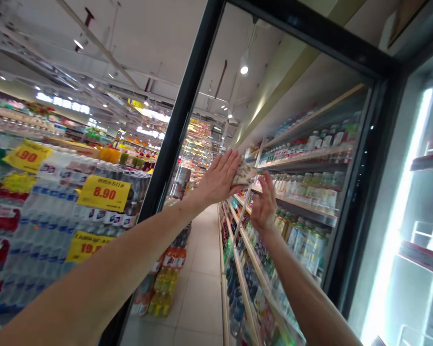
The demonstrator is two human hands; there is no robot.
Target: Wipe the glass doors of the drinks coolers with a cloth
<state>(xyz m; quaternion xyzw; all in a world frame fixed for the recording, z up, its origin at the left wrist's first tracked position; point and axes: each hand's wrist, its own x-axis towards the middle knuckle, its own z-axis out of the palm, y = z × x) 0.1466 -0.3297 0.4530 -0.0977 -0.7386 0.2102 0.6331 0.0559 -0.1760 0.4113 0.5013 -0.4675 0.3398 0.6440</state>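
Note:
My left hand [219,178] reaches out with its fingers straight and close together. It holds a pale cloth with a brownish pattern [244,174] under its palm, against the glass of a black-framed cooler door [182,113]. Just right of the cloth, my right hand [264,204] is raised with its fingers loosely bent and apart. Nothing shows in it. Whether its fingertips touch the cloth or the glass I cannot tell. Part of the cloth is hidden behind my left hand.
The door stands swung out from a lit cooler [389,216] on the right. Through the glass appear shelves of bottles [310,187] and a tiled aisle [202,269]. Stacked water packs [36,240] with yellow price signs [104,193] stand on the left.

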